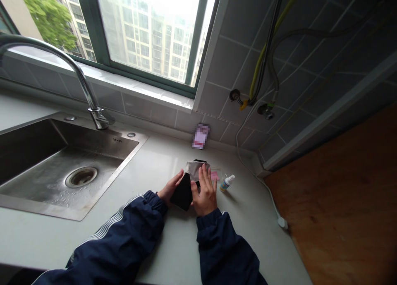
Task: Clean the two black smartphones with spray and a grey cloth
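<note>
Your L hand point(170, 190) has its grip clasped on the L edge of a flat black item point(182, 196), which sits over the desk point(248, 227) right in front of you. Your R hand point(205, 194) has fingers straight across a grey cloth point(192, 169) up against the item; can't tell if that grip clasps anything. Just R of it: a pink packet point(214, 176), then a small spray bottle point(227, 183) w/ white top, standing. Nr the wall, a pixelated pinkish thing point(201, 136), ID unclear. Sink point(74, 214) w/ tall tap point(82, 80) is on your L, well apart from your hands.
</note>
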`<state>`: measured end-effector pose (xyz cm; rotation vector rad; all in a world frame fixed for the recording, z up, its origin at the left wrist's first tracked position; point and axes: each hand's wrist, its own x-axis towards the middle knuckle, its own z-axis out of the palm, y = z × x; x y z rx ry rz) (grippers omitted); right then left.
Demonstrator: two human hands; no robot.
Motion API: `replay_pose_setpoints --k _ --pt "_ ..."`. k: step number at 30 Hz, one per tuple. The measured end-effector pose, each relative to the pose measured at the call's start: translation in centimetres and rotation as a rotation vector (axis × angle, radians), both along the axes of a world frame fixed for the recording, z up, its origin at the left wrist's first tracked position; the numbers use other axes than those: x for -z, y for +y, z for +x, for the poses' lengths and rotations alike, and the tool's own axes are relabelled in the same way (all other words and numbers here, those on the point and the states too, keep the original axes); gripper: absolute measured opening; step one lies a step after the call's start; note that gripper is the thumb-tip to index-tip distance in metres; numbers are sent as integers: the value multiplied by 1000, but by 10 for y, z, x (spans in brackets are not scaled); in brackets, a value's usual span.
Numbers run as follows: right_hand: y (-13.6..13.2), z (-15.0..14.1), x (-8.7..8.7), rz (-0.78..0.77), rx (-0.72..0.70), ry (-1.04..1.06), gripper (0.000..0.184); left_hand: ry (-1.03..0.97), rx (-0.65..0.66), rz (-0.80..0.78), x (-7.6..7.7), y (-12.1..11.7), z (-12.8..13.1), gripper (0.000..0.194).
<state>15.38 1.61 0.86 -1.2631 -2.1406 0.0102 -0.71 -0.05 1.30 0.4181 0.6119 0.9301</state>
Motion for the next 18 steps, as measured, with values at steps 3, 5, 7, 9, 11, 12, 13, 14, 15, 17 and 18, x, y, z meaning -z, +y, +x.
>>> replay_pose_setpoints --k 3,5,7,9,11,12,13,14,15,17,18 --pt "-1 -1 0 14 2 0 60 79 19 -25 4 -3 3 75" --pt "-3 -3 -1 18 -26 -18 65 66 -29 46 5 -3 6 72" --pt "-7 -6 -2 20 -70 -47 68 40 -95 146 7 -3 9 69" --pt "-10 -8 -3 19 -112 -78 69 44 -137 227 9 -1 11 68" --pt "-12 -10 -5 4 -147 -97 68 73 -147 273 13 1 11 68" --pt "-13 -10 -5 -5 -157 -99 67 88 -148 289 15 1 12 69" --pt "-13 -10 -6 -11 -161 -96 65 103 -149 302 16 2 12 69" --pt "-13 -10 -6 -15 -157 -89 64 120 -151 316 18 2 12 70" --pt "-12 -10 -6 -16 -145 -76 63 137 -152 331 18 2 12 70" --pt "-10 -10 -5 -11 -109 -45 63 165 -152 350 18 1 12 70" --pt "-9 -10 -4 -8 -88 -29 62 171 -147 350 18 1 11 70"
